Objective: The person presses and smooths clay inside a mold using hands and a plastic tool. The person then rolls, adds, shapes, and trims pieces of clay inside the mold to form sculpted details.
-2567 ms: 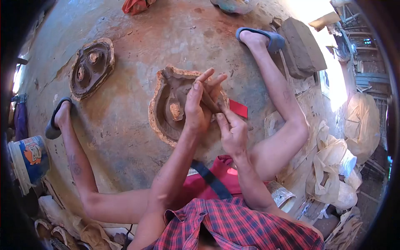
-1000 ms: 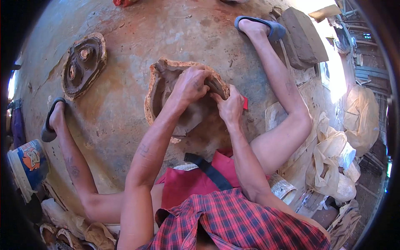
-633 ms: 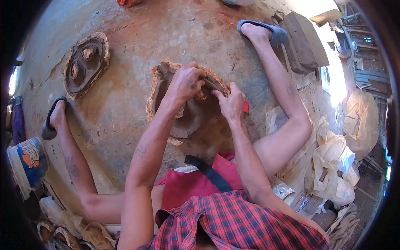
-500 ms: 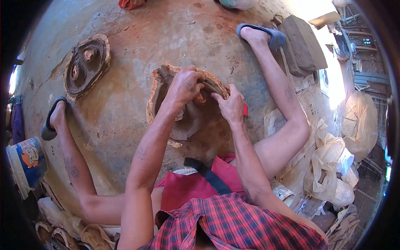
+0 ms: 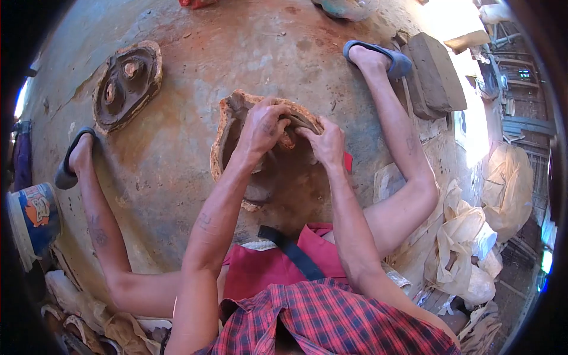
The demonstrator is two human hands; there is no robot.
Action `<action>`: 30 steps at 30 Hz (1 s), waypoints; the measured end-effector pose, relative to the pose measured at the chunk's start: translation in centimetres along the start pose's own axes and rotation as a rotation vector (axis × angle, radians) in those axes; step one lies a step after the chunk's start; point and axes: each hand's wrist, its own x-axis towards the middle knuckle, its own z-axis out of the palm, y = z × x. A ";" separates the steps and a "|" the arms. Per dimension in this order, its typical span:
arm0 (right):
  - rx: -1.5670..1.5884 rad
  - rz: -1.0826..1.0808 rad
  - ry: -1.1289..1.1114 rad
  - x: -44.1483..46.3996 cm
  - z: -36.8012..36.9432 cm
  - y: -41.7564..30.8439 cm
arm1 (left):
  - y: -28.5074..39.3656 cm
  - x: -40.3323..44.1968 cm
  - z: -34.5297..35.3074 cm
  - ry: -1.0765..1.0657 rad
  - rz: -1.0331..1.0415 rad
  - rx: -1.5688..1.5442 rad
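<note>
A rough-edged mold (image 5: 219, 142) lined with dark clay lies on the floor in front of me, partly covered by my hands. My left hand (image 5: 262, 127) reaches over its upper middle, fingers curled down against the clay by the far rim. At the upper right rim is my right hand (image 5: 326, 142), its fingers over the outer edge and its thumb inside on the clay lining. Both hands are closed on the clay along that rim. An orange-brown knob (image 5: 287, 140) shows inside the mold between them.
A second clay-lined mold (image 5: 127, 86) lies at upper left. Clay blocks (image 5: 438, 74) stand at upper right beside my sandalled foot. A labelled bucket (image 5: 35, 216) is at far left. Crumpled plastic sheets (image 5: 455, 242) lie at right. A red piece (image 5: 348, 161) sits by the mold.
Earlier my hands were raised above the mold with a clay piece between them; now both are down at its upper right rim. Over the last half second they have shifted only slightly.
</note>
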 end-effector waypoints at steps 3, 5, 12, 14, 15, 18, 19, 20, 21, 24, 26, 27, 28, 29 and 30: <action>-0.102 0.103 -0.010 1.0 0.0 -0.6 | 0.1 0.0 -0.3 -0.002 -0.029 0.032; -0.228 0.141 -0.047 1.4 -0.4 -0.8 | 0.2 -0.1 -0.3 0.006 -0.032 0.037; 0.006 -0.012 -0.156 3.1 0.3 -0.4 | -0.5 -0.3 0.0 0.076 -0.038 0.053; -0.171 0.006 -0.095 3.1 0.5 -1.1 | -0.5 -0.3 -0.3 0.070 -0.062 0.060; -0.176 0.004 -0.094 3.1 0.2 -1.6 | -0.3 -0.2 -0.3 0.065 -0.079 0.064; -0.340 0.047 -0.168 4.0 -0.2 -1.6 | 0.3 -0.3 -0.7 0.080 -0.058 0.144; -0.178 -0.063 -0.207 4.8 0.6 0.4 | 0.3 -0.5 -1.0 0.085 -0.057 0.144; -0.016 -0.176 -0.250 5.3 0.7 0.7 | 0.6 -0.7 -1.6 0.157 -0.058 0.069; -0.019 -0.182 -0.261 5.8 0.6 1.0 | 0.7 -1.1 -2.3 0.230 -0.067 -0.005; 0.053 -0.134 -0.373 6.1 0.9 -0.1 | 1.4 -4.1 -6.4 0.381 -0.234 -0.025; -0.083 -0.045 -0.350 5.8 0.8 -2.1 | 0.6 -6.9 -7.5 0.461 -0.364 -0.057; -0.084 -0.044 -0.356 5.6 1.0 -2.4 | 0.5 -8.2 -7.7 0.538 -0.483 -0.093; -0.167 -0.031 -0.306 5.6 1.2 -2.7 | 0.2 -9.3 -7.6 0.541 -0.485 -0.094; -0.251 -0.021 -0.255 5.7 1.3 -2.9 | -0.1 -10.4 -7.1 0.609 -0.575 -0.111; -0.253 -0.027 -0.259 6.2 1.3 -2.7 | -0.3 -11.4 -6.5 0.677 -0.665 -0.127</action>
